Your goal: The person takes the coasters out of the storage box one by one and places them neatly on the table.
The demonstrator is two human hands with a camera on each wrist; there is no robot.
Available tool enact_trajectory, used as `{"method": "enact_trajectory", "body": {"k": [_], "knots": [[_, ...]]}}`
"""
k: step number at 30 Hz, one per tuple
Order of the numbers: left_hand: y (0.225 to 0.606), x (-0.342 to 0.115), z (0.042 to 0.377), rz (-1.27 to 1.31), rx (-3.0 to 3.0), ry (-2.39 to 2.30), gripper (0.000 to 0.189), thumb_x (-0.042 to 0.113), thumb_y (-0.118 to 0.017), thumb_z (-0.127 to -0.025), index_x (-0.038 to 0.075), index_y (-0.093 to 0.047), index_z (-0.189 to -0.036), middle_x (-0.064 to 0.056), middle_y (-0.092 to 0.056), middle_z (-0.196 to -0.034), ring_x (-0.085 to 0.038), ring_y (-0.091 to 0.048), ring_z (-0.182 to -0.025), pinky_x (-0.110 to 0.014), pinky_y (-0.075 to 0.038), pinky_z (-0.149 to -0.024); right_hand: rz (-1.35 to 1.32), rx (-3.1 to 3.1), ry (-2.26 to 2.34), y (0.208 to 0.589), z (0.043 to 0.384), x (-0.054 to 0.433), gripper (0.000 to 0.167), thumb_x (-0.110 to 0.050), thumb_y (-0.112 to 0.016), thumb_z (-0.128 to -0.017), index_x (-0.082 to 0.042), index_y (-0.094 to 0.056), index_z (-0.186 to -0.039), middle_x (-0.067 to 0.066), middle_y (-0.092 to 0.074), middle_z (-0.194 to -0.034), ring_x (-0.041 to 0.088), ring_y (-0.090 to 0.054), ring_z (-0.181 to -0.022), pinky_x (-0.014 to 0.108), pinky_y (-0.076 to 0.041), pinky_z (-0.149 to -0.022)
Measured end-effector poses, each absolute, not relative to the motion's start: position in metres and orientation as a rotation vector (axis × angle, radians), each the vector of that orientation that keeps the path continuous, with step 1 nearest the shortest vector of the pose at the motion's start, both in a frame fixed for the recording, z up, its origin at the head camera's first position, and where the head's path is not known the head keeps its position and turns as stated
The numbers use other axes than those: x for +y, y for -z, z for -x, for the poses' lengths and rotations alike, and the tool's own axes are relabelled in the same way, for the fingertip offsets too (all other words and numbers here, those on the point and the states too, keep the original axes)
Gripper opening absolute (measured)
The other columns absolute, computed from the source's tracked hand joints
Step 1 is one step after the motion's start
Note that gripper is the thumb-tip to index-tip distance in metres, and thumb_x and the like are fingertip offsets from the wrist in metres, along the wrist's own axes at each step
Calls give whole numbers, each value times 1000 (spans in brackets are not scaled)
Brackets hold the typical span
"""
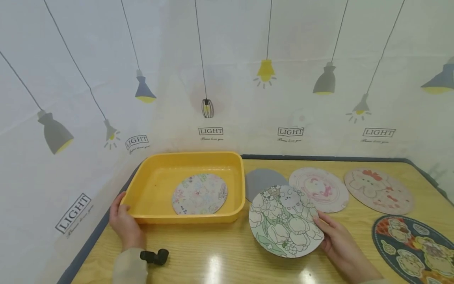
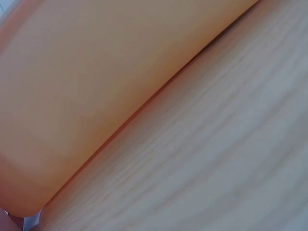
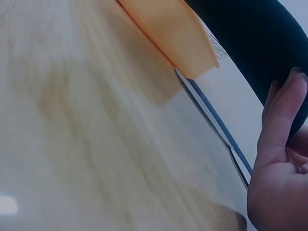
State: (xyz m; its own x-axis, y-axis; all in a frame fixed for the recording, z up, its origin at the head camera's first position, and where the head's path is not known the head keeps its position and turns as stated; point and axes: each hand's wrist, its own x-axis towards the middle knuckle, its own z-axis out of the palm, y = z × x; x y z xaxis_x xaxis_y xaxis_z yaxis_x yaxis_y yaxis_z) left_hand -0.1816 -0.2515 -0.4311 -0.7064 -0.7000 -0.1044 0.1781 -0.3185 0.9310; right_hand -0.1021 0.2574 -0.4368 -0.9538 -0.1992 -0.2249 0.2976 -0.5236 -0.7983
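My right hand (image 1: 337, 240) pinches the right edge of a round mat (image 1: 287, 221) printed with tulips and a small bear-like animal. It is held tilted above the table. In the right wrist view the mat's dark underside (image 3: 240, 33) shows, with the fingers (image 3: 284, 110) of that hand against it. At the left, my left hand (image 1: 124, 221) grips the front left corner of a yellow plastic tray (image 1: 191, 219). Inside the tray lies another round mat (image 1: 200, 193) with a pale colourful print. The left wrist view has mostly the tray's side wall (image 2: 96, 86) beside the wooden tabletop.
Right of the tray lie a plain grey round mat (image 1: 264, 179), partly hidden, a pink-printed one (image 1: 319, 189) and a pinkish one with a chick-like figure (image 1: 379, 191). A dark blue round mat (image 1: 408, 246) lies nearer at the right. A lamp-printed curtain (image 1: 241, 86) borders the wooden table (image 1: 184, 252).
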Motion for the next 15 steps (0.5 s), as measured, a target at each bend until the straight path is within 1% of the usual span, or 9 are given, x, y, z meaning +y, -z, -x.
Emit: {"method": "enact_trajectory", "body": {"k": [1,6,8,12,15], "knots": [[431,-252,182,-687,-1362,2056,43,5,-32,-86,14,-56,-120,0,-43,-128,-20,-42,-113,-34,-32,-95,-167,1341,2517,437,101,261,22,-15,-42,-94,-19,-54,-111,-2,-60,-108,9,-58,-94,24,-47,-77],[427,-254,181,-706,-1341,2067,44,4,-32,-85,15,-57,-120,0,-43,-128,-20,-42,-113,-33,-32,-96,-266,1309,2555,437,103,280,18,-15,-45,-93,-20,-55,-107,-1,-60,-103,9,-59,-89,24,-47,-75],[427,-255,181,-715,-1337,2078,43,5,-32,-85,16,-57,-119,1,-42,-128,-20,-42,-114,-33,-33,-96,-257,1281,2571,437,104,289,19,-15,-45,-93,-20,-58,-105,-2,-60,-103,8,-58,-90,23,-47,-76],[428,-254,180,-733,-1328,2084,42,5,-33,-86,18,-58,-117,1,-43,-128,-19,-43,-113,-32,-34,-95,-237,1296,2557,438,104,308,21,-14,-43,-93,-20,-60,-106,-4,-58,-106,6,-55,-92,21,-46,-77],[430,-254,178,-739,-1343,2084,42,6,-33,-86,19,-58,-118,1,-42,-128,-19,-43,-114,-32,-34,-95,-264,1349,2535,438,102,319,21,-14,-45,-93,-22,-61,-104,-5,-58,-104,6,-56,-91,22,-46,-75]]}}
